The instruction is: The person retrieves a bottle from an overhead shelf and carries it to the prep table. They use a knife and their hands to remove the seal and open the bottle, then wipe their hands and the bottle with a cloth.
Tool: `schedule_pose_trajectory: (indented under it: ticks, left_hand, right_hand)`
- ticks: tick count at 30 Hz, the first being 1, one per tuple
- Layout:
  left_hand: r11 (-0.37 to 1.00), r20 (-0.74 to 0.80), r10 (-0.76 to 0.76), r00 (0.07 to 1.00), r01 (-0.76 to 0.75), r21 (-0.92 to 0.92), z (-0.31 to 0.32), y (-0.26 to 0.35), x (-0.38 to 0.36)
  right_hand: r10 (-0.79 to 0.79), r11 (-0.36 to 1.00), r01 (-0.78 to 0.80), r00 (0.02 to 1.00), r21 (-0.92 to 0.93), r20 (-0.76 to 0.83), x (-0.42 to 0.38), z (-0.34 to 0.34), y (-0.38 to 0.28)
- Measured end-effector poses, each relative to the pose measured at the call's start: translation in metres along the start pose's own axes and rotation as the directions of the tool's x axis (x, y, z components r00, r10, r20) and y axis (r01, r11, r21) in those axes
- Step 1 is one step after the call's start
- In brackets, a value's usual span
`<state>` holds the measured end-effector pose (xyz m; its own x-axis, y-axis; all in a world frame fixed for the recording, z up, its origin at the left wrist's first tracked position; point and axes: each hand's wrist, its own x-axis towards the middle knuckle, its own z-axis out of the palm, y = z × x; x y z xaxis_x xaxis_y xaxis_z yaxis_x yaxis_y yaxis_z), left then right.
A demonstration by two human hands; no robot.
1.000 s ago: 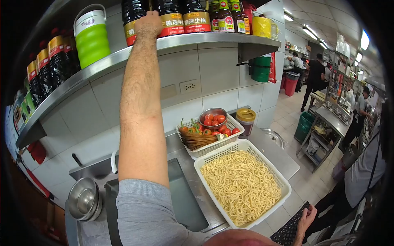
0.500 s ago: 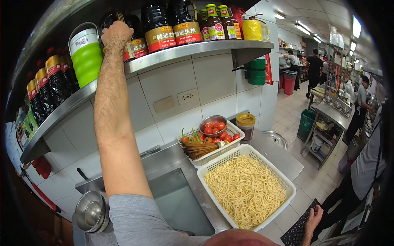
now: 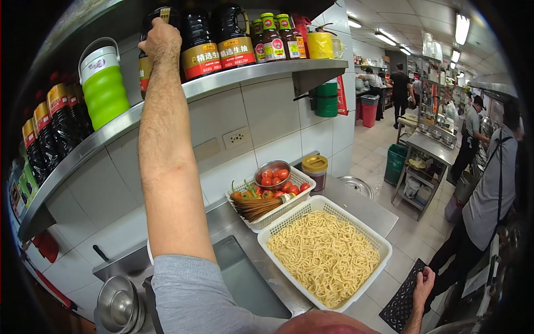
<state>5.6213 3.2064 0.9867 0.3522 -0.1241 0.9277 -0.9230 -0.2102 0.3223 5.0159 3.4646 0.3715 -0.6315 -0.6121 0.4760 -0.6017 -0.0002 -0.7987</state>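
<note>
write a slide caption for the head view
Left hand raised to dark bottles on a shelf, noodles in a basket below

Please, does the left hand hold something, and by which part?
The left hand seems to hold a dark bottle by its handle, though the grip is partly hidden.

Gold and red mark the dark bottle (image 3: 144,69), black latticework the mat (image 3: 400,300).

Noodles (image 3: 322,257) in a white basket (image 3: 385,247), beside a sink (image 3: 245,275). Just behind, tomatoes (image 3: 292,189) and a straw brush (image 3: 258,209) in a second basket (image 3: 290,206), with a metal bowl (image 3: 272,166) on top. Alongside, a gold-lidded jar (image 3: 315,167). On the shelf (image 3: 239,77), a green jug (image 3: 105,97). Across the floor (image 3: 361,140), a red bin (image 3: 369,112) and a green bin (image 3: 395,165).
</note>
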Motion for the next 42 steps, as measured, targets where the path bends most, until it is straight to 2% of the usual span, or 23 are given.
schedule_pose_trajectory:
  ticks: [4,8,9,11,12,13,14,15,17,18,19,20,21,22,26,27,30,32,34,36,37,39,42]
  left_hand:
    - [0.999,-0.035,0.050,0.998,-0.049,0.021,0.010,0.024,-0.010]
    - [0.998,-0.055,0.066,0.996,-0.066,0.020,-0.001,0.029,-0.022]
    - [0.998,-0.059,0.054,0.997,-0.051,0.041,0.002,0.030,-0.020]
    - [0.998,-0.062,0.062,0.996,-0.063,-0.026,-0.004,0.033,-0.033]
    - [0.994,-0.101,0.076,0.992,-0.083,-0.065,-0.001,0.033,-0.037]
    - [0.970,-0.224,0.102,0.969,-0.147,-0.193,0.016,0.026,-0.035]
    - [0.939,-0.241,0.073,0.968,-0.149,-0.312,0.024,0.026,-0.037]
    - [0.949,-0.276,0.057,0.960,-0.138,-0.284,0.020,0.024,-0.045]
    - [0.967,-0.345,0.022,0.938,-0.108,-0.231,0.010,0.022,-0.063]
    - [0.994,-0.275,-0.054,0.960,0.026,-0.105,-0.013,0.032,-0.076]
    - [0.968,-0.336,-0.246,0.909,0.213,-0.134,-0.007,0.032,-0.065]
    - [0.980,-0.496,-0.198,0.845,0.184,-0.078,-0.022,0.035,-0.064]
    - [0.996,-0.511,-0.054,0.858,0.013,-0.084,-0.016,0.016,-0.041]
    - [0.997,-0.497,-0.048,0.866,0.008,-0.083,-0.034,0.024,-0.049]
    - [0.810,-0.795,-0.266,0.545,-0.321,-0.491,-0.144,0.104,-0.117]
    - [0.728,-0.865,-0.209,0.457,-0.517,-0.449,-0.151,0.107,-0.116]
    - [0.738,-0.798,-0.327,0.507,-0.391,-0.551,-0.189,0.140,-0.141]
    - [0.826,-0.816,-0.275,0.508,-0.309,-0.471,-0.216,0.166,-0.159]
    - [0.771,-0.791,-0.250,0.558,-0.379,-0.512,-0.234,0.185,-0.166]
    - [0.753,-0.797,-0.232,0.557,-0.416,-0.510,-0.248,0.206,-0.173]
    - [0.752,-0.797,-0.234,0.557,-0.416,-0.511,-0.252,0.215,-0.175]
    - [0.656,-0.774,-0.159,0.612,-0.520,-0.546,-0.258,0.233,-0.184]
    - [0.650,-0.727,-0.204,0.656,-0.464,-0.602,-0.251,0.267,-0.209]
  right_hand:
    - [0.077,0.997,-0.078,0.997,-0.019,-0.012,-0.010,-0.017,-0.017]
    - [0.071,0.994,-0.078,0.993,-0.079,-0.092,-0.024,-0.043,0.019]
    - [0.122,0.990,-0.128,0.986,-0.051,-0.112,-0.028,-0.050,0.022]
    - [0.101,0.994,-0.105,0.985,-0.026,-0.141,-0.030,-0.059,0.044]
    - [0.077,0.997,-0.078,0.983,0.000,-0.169,-0.032,-0.061,0.042]
    - [0.089,0.996,-0.092,0.982,-0.013,-0.167,-0.037,-0.065,0.041]
    - [0.106,0.993,-0.112,0.980,-0.027,-0.170,-0.037,-0.068,0.030]
    - [0.090,0.993,-0.102,0.982,-0.063,-0.169,-0.040,-0.071,0.023]
    - [0.112,0.985,-0.131,0.981,-0.115,-0.159,-0.043,-0.079,0.013]
    - [0.147,0.977,-0.167,0.978,-0.131,-0.149,-0.044,-0.082,0.010]
    - [0.168,0.972,-0.190,0.973,-0.138,-0.157,-0.045,-0.085,0.013]
    - [0.179,0.969,-0.201,0.972,-0.146,-0.154,-0.042,-0.087,0.019]
    - [0.175,0.969,-0.198,0.972,-0.147,-0.156,-0.039,-0.088,0.022]
    - [0.165,0.971,-0.188,0.974,-0.146,-0.157,-0.033,-0.088,0.026]
    - [0.118,0.986,-0.131,0.985,-0.101,-0.125,-0.003,-0.082,0.034]
    - [0.097,0.989,-0.108,0.989,-0.101,-0.109,0.003,-0.081,0.037]
    - [0.057,0.996,-0.061,0.997,-0.065,-0.050,0.022,-0.081,0.050]
    - [0.080,0.996,-0.079,0.997,-0.051,0.010,0.036,-0.091,0.075]
    - [0.093,0.995,-0.092,0.995,-0.042,0.035,0.053,-0.107,0.100]
    - [0.075,0.996,-0.071,0.995,-0.062,0.061,0.073,-0.130,0.124]
    - [0.132,0.991,-0.131,0.990,-0.021,0.056,0.081,-0.138,0.136]
    - [0.141,0.990,-0.141,0.989,-0.018,0.045,0.097,-0.154,0.156]
    - [0.149,0.989,-0.149,0.988,-0.008,0.027,0.125,-0.167,0.187]
